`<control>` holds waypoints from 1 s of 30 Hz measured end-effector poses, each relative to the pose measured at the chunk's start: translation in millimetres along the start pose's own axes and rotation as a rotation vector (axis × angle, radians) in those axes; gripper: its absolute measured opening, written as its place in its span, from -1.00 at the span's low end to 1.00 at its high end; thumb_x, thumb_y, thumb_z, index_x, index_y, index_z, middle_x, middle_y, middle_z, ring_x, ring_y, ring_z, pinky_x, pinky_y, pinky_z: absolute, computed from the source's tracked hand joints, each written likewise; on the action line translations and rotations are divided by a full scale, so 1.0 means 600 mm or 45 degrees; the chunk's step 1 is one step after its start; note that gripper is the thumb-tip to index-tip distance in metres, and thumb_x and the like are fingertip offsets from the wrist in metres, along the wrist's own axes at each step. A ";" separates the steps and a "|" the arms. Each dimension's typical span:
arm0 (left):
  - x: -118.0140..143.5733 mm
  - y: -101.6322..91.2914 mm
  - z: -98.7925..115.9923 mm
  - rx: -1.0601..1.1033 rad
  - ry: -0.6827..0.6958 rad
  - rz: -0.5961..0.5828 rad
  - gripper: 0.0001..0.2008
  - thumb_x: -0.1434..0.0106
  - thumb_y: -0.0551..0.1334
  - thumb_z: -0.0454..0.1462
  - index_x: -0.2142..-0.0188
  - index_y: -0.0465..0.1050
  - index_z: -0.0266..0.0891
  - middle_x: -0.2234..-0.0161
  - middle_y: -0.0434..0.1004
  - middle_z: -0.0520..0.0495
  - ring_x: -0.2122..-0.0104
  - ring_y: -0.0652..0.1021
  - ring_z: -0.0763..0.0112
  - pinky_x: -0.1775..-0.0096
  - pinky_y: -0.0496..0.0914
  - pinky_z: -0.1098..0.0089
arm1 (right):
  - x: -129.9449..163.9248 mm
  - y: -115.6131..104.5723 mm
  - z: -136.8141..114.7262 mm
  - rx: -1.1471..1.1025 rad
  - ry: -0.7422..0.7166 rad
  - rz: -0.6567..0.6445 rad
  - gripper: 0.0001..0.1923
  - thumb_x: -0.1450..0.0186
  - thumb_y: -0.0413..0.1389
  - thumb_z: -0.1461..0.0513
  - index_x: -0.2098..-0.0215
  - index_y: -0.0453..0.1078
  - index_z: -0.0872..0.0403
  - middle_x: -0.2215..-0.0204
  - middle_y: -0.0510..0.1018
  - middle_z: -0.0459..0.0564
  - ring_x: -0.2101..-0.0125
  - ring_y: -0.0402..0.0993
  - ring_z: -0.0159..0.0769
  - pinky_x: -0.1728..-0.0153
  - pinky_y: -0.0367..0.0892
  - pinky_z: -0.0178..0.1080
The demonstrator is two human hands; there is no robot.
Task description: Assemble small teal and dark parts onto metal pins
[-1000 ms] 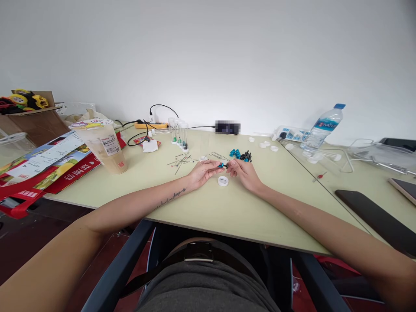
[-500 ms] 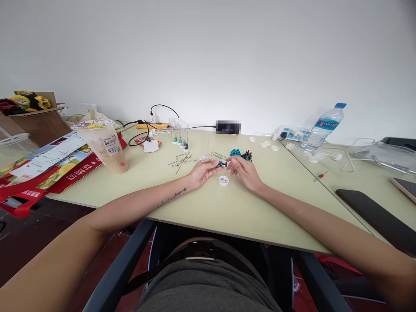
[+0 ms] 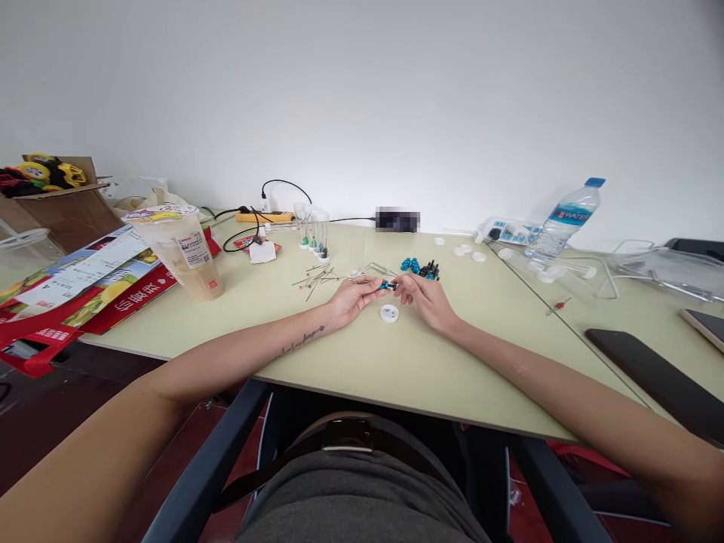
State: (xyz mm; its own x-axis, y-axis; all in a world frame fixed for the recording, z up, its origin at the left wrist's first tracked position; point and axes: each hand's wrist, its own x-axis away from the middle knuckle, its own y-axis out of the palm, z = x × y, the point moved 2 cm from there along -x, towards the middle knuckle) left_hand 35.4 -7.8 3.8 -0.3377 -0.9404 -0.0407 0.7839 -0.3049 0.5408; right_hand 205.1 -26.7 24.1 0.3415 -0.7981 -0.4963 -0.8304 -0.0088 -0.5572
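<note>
Between thumb and fingertips my left hand (image 3: 354, 302) pinches a small blue-and-black piece (image 3: 385, 286), its black end pointing right. My right hand (image 3: 425, 300) has its thumb and fingers closed at that black end. The piece is too small and too covered to tell its exact kind. Just below, a round white cap (image 3: 389, 314) with tiny bits in it lies on the table. Behind my right hand are a pile of small blue pieces (image 3: 410, 265) and a pile of black ones (image 3: 431, 269).
Thin metal pins (image 3: 314, 280) lie scattered left of my hands. Several clear tubes (image 3: 318, 237) stand on white bases behind them. A drink cup (image 3: 192, 260) is at left, a tilted water bottle (image 3: 566, 219) at right. White caps (image 3: 478, 257) and a dark phone (image 3: 656, 381) lie rightward.
My right hand's fingertips have come in from just beside the piece onto its black end. My left hand has kept its hold and place.
</note>
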 end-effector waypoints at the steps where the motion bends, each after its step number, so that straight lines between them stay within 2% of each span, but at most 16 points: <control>1: 0.000 0.000 0.000 -0.004 0.003 0.003 -0.95 -0.03 0.29 -0.41 0.45 0.49 -0.39 0.42 0.55 -0.08 0.35 0.56 0.46 -0.02 0.35 0.35 | 0.000 0.000 -0.001 0.002 0.000 0.000 -0.52 -0.32 -0.24 -0.07 0.27 0.37 0.05 0.44 0.50 -0.04 0.51 0.40 -0.36 0.38 0.33 -0.26; 6: -0.001 -0.001 0.000 0.001 0.013 0.013 -0.94 -0.01 0.30 -0.42 0.45 0.49 -0.40 0.45 0.54 -0.07 0.33 0.56 0.44 -0.03 0.33 0.34 | 0.000 -0.002 -0.007 0.012 0.011 -0.014 -0.53 -0.31 -0.23 -0.08 0.17 0.33 0.03 0.43 0.49 -0.04 0.48 0.41 -0.34 0.37 0.32 -0.26; 18: 0.003 0.003 0.002 0.001 0.002 0.025 -0.97 -0.02 0.29 -0.44 0.47 0.48 -0.40 0.46 0.53 -0.06 0.36 0.56 0.45 -0.02 0.34 0.33 | 0.000 0.000 -0.001 -0.003 -0.001 -0.034 -0.55 -0.33 -0.22 -0.04 0.28 0.35 0.06 0.43 0.49 -0.03 0.48 0.41 -0.36 0.37 0.32 -0.26; 24: 0.000 -0.001 0.000 0.026 0.001 0.006 -0.95 -0.01 0.30 -0.43 0.45 0.48 -0.40 0.42 0.55 -0.08 0.33 0.56 0.44 -0.03 0.34 0.34 | 0.000 -0.002 -0.006 0.016 0.007 -0.022 -0.54 -0.32 -0.23 -0.06 0.18 0.33 0.05 0.42 0.50 -0.03 0.47 0.42 -0.35 0.38 0.33 -0.26; 30: -0.003 -0.005 -0.004 0.020 0.004 -0.019 -0.94 -0.01 0.30 -0.43 0.44 0.49 -0.40 0.41 0.54 -0.09 0.32 0.56 0.42 -0.03 0.34 0.33 | 0.000 0.000 -0.003 0.007 0.007 -0.017 -0.52 -0.30 -0.22 -0.09 0.27 0.36 0.04 0.43 0.51 -0.03 0.49 0.42 -0.34 0.36 0.34 -0.23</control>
State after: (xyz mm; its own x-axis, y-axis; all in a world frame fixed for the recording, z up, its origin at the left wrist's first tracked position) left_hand 35.0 -5.4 0.4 -0.3475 -0.9363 -0.0511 0.7706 -0.3162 0.5534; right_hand 204.6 -27.6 25.2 0.3498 -0.8014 -0.4851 -0.8233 -0.0159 -0.5673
